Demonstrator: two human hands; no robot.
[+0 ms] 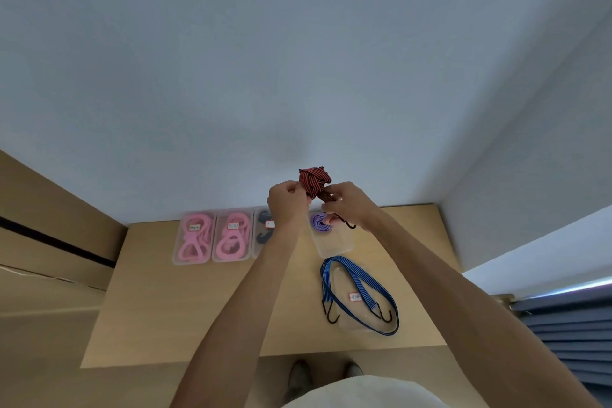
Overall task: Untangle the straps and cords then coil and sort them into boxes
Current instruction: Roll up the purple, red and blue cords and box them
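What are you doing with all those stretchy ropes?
A person is holding up a bundled red striped cord with both hands, the left hand and right hand each gripping it above the table. Pink cords already sit coiled in clear boxes, and a purple cord lies in another box. A blue cord with hooks lies loose on the table, not yet coiled.

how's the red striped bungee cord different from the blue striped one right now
The red and black striped bungee cord is bunched into a tight bundle; the blue and black striped bungee cord lies spread in long open loops.

The red cord is held up above the table by both the left hand and the right hand; the blue cord rests untouched across a clear plastic lid on the wooden table.

Both are striped and have black hooks.
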